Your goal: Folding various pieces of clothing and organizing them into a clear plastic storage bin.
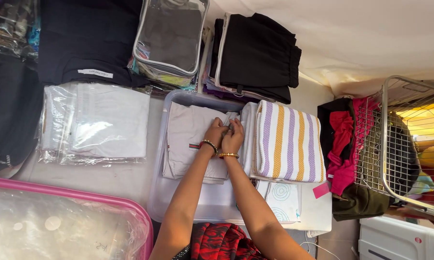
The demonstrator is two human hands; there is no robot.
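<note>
We have our left hand [214,132] and right hand [233,136] side by side, fingers curled and pinching the edge of the folded grey cloth [190,139] lying directly beneath them in the shallow clear bin [178,200]; it looks like we are settling it in place, and any further tucking calls for a firm pinch and a flat press. Just right of our hands, a striped purple-and-yellow towel [288,142] lies folded, while the wire basket [395,139] farther right holds dark and yellow items, and the zipped clear pouch [171,41] beyond our fingertips holds clothing.
</note>
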